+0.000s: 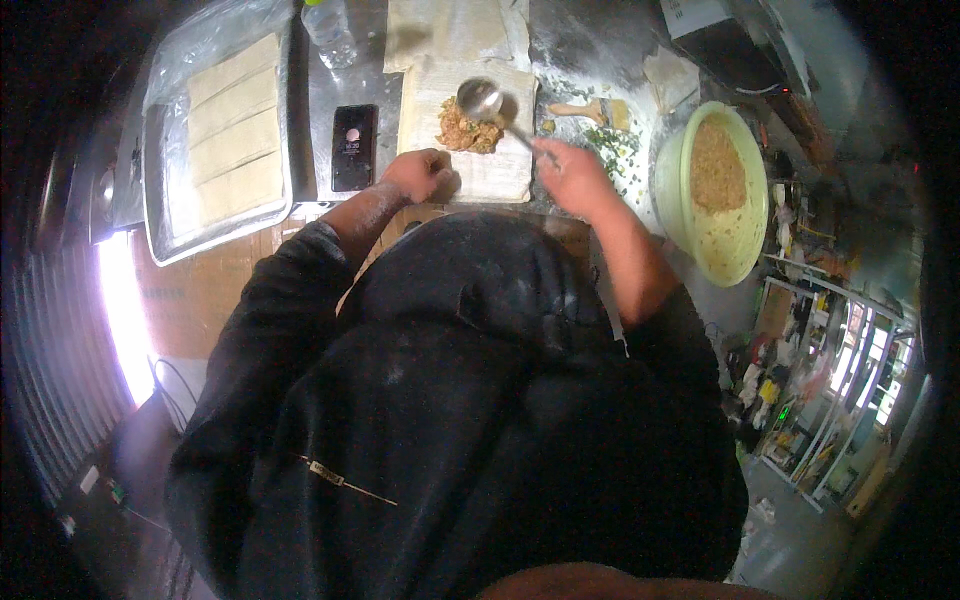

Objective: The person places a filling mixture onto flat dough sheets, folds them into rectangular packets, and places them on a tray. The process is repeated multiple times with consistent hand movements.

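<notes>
My right hand is closed round the handle of a metal ladle. The ladle's bowl is at the far edge of a mound of chunky brown filling; whether it touches the mound is hard to tell. That mound lies on a pale, flat sheet of dough in front of me. At the sheet's near left edge my left hand rests with its fingers curled in, and nothing shows in it. More dough continues at the far side.
Left stands a metal tray with several cut dough pieces. Between tray and dough lie a phone and a clear bottle. Rightward are a brush, chopped greens on flour, and a green bowl holding filling.
</notes>
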`<state>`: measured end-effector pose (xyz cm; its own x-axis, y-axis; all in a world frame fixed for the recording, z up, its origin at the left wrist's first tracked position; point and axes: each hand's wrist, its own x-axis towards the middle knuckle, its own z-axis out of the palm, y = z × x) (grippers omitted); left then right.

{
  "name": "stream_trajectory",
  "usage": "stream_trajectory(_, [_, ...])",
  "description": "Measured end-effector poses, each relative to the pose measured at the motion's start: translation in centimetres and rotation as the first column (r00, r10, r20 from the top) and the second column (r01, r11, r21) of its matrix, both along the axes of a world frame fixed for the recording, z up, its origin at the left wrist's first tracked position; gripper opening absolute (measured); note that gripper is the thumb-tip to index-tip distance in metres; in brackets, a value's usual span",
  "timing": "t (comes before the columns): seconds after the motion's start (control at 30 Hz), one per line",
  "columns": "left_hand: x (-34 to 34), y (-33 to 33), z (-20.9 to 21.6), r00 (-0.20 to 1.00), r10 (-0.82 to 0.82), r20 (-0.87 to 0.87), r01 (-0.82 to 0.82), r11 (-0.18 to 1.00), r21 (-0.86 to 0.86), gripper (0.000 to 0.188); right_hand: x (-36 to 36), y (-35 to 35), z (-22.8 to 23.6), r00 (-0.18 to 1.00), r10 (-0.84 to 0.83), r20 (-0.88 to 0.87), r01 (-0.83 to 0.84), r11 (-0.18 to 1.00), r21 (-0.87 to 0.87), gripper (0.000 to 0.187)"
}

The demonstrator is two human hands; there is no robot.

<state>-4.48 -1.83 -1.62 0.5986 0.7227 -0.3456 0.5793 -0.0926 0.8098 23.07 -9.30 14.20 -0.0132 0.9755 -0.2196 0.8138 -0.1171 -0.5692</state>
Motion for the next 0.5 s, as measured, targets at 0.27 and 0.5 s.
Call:
stream_trajectory(0.27, [0.1,-0.7,-0.2,0.997,0.023,-0.068,-0.016,0.996,0.09,0.037,-2.4,2.3,-4.6,0.998,0.055,-0.021,-0.055,0.998,0.005,0.033])
stream_trajectory(0.5, [-0.4,-2.2,2.6,0.986,-0.004,-0.169,0.026,0.991,0.132,0.042,2.3,-2.3,-2.0,0.953,-0.213,-0.216,0.182,0.971,-0.156,0.034])
